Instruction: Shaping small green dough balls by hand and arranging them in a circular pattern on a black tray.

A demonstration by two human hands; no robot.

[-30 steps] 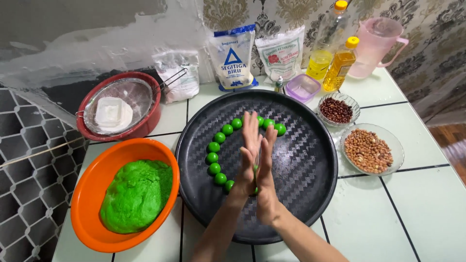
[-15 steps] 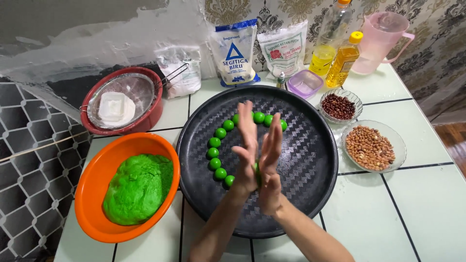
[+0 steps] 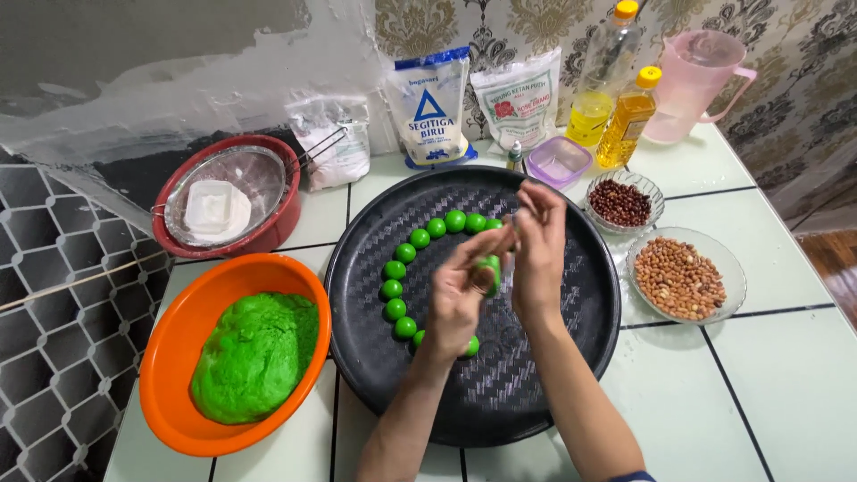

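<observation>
Palms no longer pressed flat, left hand [image 3: 460, 295] grip pinching green dough piece [image 3: 491, 272], right hand [image 3: 538, 241] fingers spread

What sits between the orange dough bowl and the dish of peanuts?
In the head view, the round black tray lies between orange bowl and peanut dish, carrying green dough balls.

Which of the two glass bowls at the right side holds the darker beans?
The smaller glass bowl, farther from the person, beside the lilac container. Its beans are dark red-brown; the larger bowl nearer the person holds pale tan peanuts.
</observation>
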